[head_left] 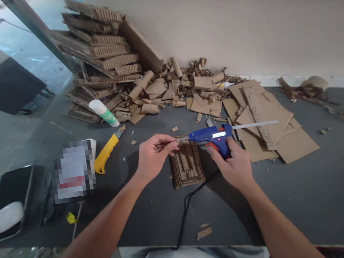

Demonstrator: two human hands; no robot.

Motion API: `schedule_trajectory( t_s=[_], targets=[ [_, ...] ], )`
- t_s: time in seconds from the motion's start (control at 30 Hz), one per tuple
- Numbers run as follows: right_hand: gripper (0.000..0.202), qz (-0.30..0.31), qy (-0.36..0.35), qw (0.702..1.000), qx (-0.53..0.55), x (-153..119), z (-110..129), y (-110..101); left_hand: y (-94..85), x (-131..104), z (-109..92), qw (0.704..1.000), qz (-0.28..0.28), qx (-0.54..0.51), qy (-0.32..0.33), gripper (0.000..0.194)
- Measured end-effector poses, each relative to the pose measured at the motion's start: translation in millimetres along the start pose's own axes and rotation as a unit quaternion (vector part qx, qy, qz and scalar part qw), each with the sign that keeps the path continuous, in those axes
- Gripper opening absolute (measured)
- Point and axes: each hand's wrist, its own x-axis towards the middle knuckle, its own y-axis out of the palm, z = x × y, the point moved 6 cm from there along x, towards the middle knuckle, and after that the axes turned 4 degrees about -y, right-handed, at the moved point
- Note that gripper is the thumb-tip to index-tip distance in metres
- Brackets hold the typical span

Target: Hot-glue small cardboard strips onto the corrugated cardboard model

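**Left hand (151, 158) pinching a small brown piece (177, 142), right hand (236, 167) around a glue gun (211, 135)**

The left hand's thumb and fingers are pressed together on the piece; whether the gun's nozzle (184, 138) touches it, I cannot tell. The right hand's fingers wrap the handle, a red light shows on the gun's side, and a clear glue stick (254, 124) sticks out behind toward 3 o'clock.

Below the nozzle, a ridged cardboard block (188, 176) lies on the dark worktop (296, 197) between the two hands. Taking that block as the clock's centre, a black cord (186, 210) runs off toward 6 o'clock. A yellow cutter (107, 154) lies between 9 and 10, and a white-and-green tube (104, 113) at 10. Stacked cardboard pieces (112, 49) rise at 11, torn scraps (181, 85) heap at 12, and flat cardboard sheets (291, 138) overlap between 2 and 3.
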Motion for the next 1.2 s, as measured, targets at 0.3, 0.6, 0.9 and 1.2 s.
schedule_trajectory(
  t_s=[0.3, 0.6, 0.9, 1.2],
  targets=[
    [0.029, -0.009, -0.021, 1.0, -0.014, 1, 3, -2, -2.5, 1, -3, 1.0, -0.005, 0.014, 0.015, 0.015],
    [0.028, -0.002, -0.017, 1.0, -0.012, 1, 4, -2, -3.5, 0, -6, 0.999, -0.01, 0.028, 0.031, 0.014],
    [0.027, -0.043, -0.022, 0.998, -0.03, 2, 4, -5, -11.4, 1, -11, 0.992, -0.03, 0.096, 0.077, 0.012],
    [0.034, -0.093, 0.057, 0.994, -0.022, 2, -9, -9, 0.8, -14, -32, 0.925, 0.078, 0.348, 0.134, 0.013]
  ],
)
